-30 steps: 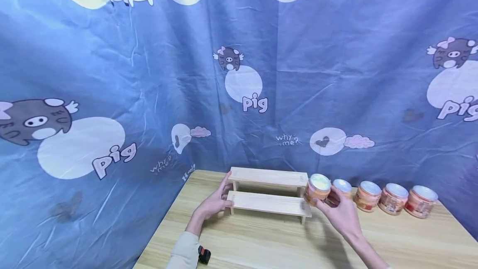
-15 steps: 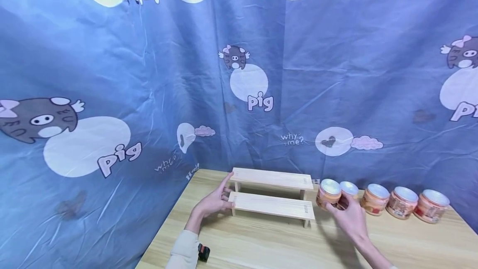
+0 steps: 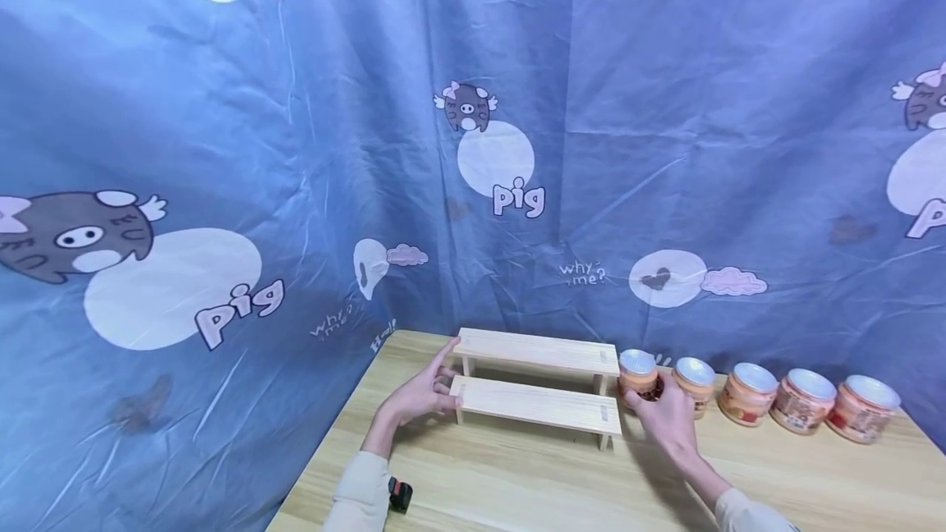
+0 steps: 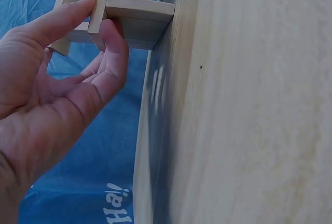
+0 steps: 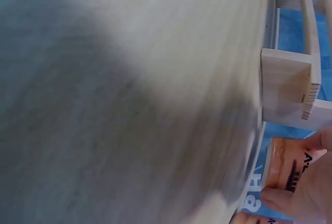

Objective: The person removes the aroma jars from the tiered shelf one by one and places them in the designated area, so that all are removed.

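My left hand (image 3: 417, 396) holds the left end of a two-tier wooden shelf rack (image 3: 535, 405). In the left wrist view, its thumb and a bent finger pinch the end of the lower board (image 4: 101, 14). Beside the rack's right end, my right hand (image 3: 668, 417) grips an upright orange-labelled jar (image 3: 639, 363) with a pale lid. The right wrist view shows that jar's label (image 5: 290, 164) between thumb and fingers, just past the rack's end support (image 5: 285, 81). Part of the jar is hidden behind the hand.
Several similar jars stand in a row to the right, starting with the neighbouring jar (image 3: 695, 376) and ending with the far-right jar (image 3: 865, 413). A blue printed curtain (image 3: 414, 146) hangs behind the wooden table (image 3: 502, 483). A black-and-red object (image 3: 400, 494) sits by my left sleeve.
My right hand has moved the jar from close against the rack's right end, rightward and down, then slightly back left, leaving a gap to the neighbouring jar. My left hand stays on the rack.
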`<state>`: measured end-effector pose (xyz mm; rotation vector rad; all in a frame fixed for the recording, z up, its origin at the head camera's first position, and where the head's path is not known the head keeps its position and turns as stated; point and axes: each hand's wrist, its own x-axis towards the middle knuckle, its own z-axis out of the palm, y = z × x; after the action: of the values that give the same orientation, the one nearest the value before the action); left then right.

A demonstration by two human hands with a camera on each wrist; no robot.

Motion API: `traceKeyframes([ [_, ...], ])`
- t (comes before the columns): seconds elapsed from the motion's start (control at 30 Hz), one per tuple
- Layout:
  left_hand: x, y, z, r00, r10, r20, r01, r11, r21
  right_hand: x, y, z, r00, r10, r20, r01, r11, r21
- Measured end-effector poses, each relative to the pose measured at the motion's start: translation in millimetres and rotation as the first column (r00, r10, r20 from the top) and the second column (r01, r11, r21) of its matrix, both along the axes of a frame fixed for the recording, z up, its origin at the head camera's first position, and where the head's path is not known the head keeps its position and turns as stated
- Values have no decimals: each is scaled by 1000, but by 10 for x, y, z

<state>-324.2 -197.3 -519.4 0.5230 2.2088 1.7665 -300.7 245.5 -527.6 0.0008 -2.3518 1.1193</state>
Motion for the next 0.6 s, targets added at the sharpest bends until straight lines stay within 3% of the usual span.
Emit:
traceKeyframes([
  [0.2,-17,35,-54,1000,-12,9,12,1000,10,6,37,-84,999,-38,25,39,999,-20],
  [0.4,7,36,-76,1000,-12,22,11,1000,21,17,86,-193,997,-5,80,5,1000,-2],
  [0.53,61,0,-75,1000,-4,-3,4,999,-38,28,82,-258,990,35,133,-40,999,34],
  [0.6,98,-21,-50,998,22,-56,-28,994,-102,46,76,-255,980,69,188,-79,996,50],
])
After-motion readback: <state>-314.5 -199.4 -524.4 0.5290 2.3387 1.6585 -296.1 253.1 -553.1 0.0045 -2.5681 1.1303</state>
